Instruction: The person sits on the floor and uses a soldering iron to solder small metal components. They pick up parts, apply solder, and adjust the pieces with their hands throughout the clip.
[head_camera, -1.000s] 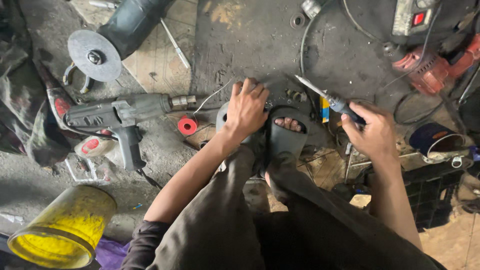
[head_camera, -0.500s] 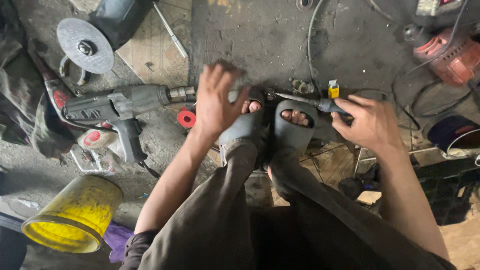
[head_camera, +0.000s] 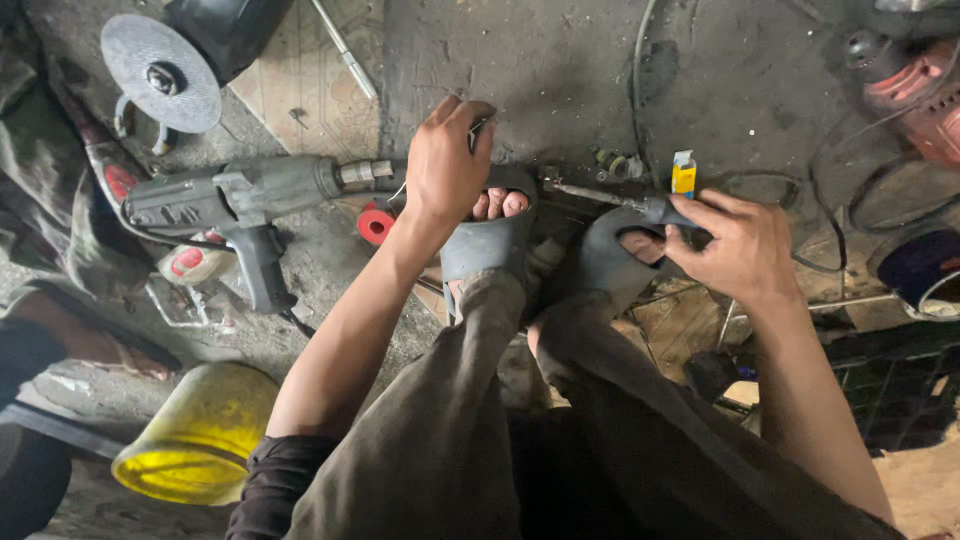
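Observation:
I squat on a dirty concrete floor with both feet in grey sandals (head_camera: 490, 240). My left hand (head_camera: 445, 165) is closed around a small dark part just above my left foot's toes; what the part is cannot be told. My right hand (head_camera: 735, 245) grips the dark handle of a screwdriver (head_camera: 610, 197), whose metal shaft points left across the floor towards the left hand. A grey power drill (head_camera: 240, 200) lies to the left, its chuck pointing at my left hand.
An angle grinder with a grey disc (head_camera: 160, 72) lies at the top left. A small red ring (head_camera: 377, 224) sits by the drill's chuck, a yellow bucket (head_camera: 195, 435) lies at the lower left, a small yellow box (head_camera: 684, 175) and cables are at the right.
My left hand has moved up off my left foot and closed on a small part above the toes. The right hand has lowered the screwdriver to lie nearly level.

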